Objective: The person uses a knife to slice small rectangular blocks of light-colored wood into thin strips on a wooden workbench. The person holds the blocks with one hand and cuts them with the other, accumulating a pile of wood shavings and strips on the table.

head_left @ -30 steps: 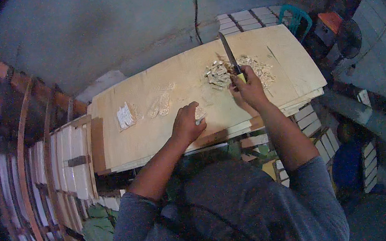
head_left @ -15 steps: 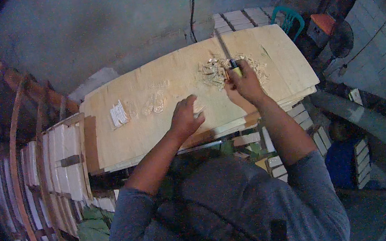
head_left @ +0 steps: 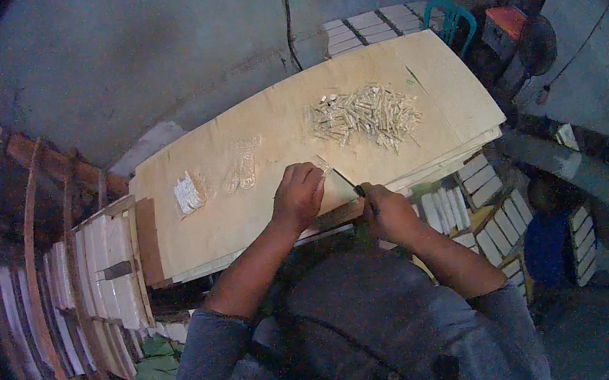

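Note:
My left hand (head_left: 299, 194) rests on the pale wooden board (head_left: 268, 130) near its front edge, fingers bent together over a small pale piece (head_left: 323, 164) that is partly hidden. My right hand (head_left: 390, 212) is closed round the handle of a long, thin-bladed hand tool (head_left: 347, 180). Its dark blade points up and left, and its tip is at the pale piece beside my left fingertips. Whether the blade touches the piece I cannot tell. Beyond my hands lies a loose heap of short pale sticks (head_left: 367, 117).
On the board's left part lie a small bundle of white strips (head_left: 188, 194) and several clear, flat pieces (head_left: 244, 170). A wooden rack with white panels (head_left: 106, 265) stands at left. Behind the board's far right corner is a teal chair (head_left: 450, 19); stacked white blocks (head_left: 480, 181) lie below right.
My right hand has come back from the heap toward the front edge, turning the tool's blade toward my left hand. My left fingers have closed in over the pale piece.

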A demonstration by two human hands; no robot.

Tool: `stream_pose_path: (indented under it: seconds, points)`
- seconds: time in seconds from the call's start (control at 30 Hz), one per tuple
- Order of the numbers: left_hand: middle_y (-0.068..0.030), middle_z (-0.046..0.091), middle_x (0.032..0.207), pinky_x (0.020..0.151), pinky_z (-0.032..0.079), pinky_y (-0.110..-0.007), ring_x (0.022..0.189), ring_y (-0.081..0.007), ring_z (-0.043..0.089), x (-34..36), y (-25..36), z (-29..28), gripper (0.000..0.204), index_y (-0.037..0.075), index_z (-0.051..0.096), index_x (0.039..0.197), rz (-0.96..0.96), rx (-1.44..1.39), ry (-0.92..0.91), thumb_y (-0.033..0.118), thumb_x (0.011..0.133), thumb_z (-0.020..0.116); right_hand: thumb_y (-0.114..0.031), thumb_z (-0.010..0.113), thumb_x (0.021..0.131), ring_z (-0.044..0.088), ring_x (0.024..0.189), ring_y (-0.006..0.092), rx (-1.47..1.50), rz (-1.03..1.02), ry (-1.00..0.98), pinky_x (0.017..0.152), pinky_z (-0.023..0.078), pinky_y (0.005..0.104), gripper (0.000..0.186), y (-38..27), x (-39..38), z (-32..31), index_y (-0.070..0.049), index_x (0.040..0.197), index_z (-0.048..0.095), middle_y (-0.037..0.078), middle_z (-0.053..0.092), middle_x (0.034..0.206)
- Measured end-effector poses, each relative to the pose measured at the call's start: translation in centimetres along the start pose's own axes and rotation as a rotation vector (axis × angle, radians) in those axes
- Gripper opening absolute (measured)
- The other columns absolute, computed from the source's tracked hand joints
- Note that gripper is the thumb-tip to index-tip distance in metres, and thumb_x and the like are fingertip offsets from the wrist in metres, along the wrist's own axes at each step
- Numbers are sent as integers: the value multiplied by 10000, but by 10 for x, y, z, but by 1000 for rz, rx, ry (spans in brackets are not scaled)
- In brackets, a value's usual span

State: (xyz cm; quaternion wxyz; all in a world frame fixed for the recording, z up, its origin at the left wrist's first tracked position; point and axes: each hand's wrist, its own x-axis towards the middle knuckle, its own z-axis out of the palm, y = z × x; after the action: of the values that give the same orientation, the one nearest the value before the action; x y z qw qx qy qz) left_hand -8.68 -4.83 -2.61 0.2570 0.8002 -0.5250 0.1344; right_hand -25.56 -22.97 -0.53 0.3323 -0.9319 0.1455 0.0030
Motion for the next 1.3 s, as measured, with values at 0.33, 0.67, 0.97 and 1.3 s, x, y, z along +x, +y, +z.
stream_pose_path:
  seconds: [0.33,0.67,0.97,1.3]
  points:
    - [-119,677,1075,898,554,-426,1020,-334,640,13,9,-7,225,40,704,1066,-25,104,-75,83,850,748,-109,616,950,714,934,454,122,-178,50,765,576,553,452,-7,-6,-14,-85,1395,538,226,688,1075]
    - [-123,655,1035,874,538,-446,984,-341,623,18,14,-6,243,36,694,1048,-18,76,-58,80,812,736,-145,572,989,719,841,444,-50,-226,53,711,592,552,341,-6,38,4,-110,1326,525,218,692,1057]
    - [-127,659,1073,886,548,-448,1027,-356,622,13,18,-6,232,53,700,1091,-88,44,-83,96,865,724,-178,616,977,715,996,444,-75,-2,-172,801,578,563,484,23,-9,-20,-118,1449,530,220,686,1185]
    - [-169,675,1109,890,547,-486,1026,-395,631,14,17,-5,226,12,695,1105,-84,55,-102,120,908,716,-144,640,939,708,997,441,-15,-122,-132,776,592,536,528,-15,40,-6,-64,1450,530,239,683,1191]
